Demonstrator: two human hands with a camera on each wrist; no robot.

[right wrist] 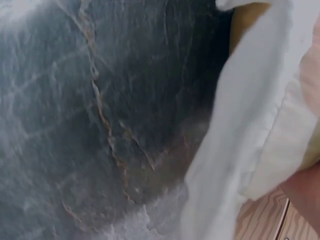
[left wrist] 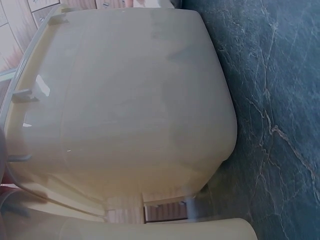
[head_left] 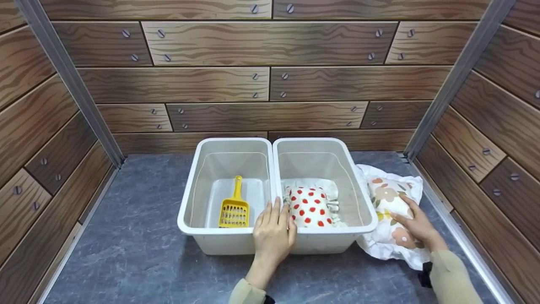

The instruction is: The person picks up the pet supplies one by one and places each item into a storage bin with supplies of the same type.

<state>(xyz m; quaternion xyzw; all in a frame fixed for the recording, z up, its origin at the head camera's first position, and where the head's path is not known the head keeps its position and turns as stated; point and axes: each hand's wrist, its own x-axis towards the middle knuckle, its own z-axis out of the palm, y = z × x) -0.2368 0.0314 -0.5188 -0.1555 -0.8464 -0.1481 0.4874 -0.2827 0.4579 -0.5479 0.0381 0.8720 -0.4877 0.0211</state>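
Note:
My left hand (head_left: 272, 234) rests with straight fingers over the front corner where two white plastic bins meet. Its fingertips lie along their adjoining rims. Inside the left bin (head_left: 192, 198) lies a yellow slotted litter scoop (head_left: 235, 209), handle pointing away. The right bin (head_left: 358, 185) holds a small white strawberry-print cushion (head_left: 310, 207) with ruffled ends. Against that bin's right side leans a floral cushion (head_left: 386, 200) with a white ruffled border. My right hand (head_left: 419, 223) rests on the floral cushion, thumb and fingers spread across its print; the right wrist view shows the cushion's ruffle (right wrist: 255, 90) close up.
Both bins stand side by side on a dark marbled tabletop (head_left: 122, 236). Wood-print panels (head_left: 270, 84) rise behind and at both sides, with a metal strip (head_left: 472, 249) along the right edge near the floral cushion.

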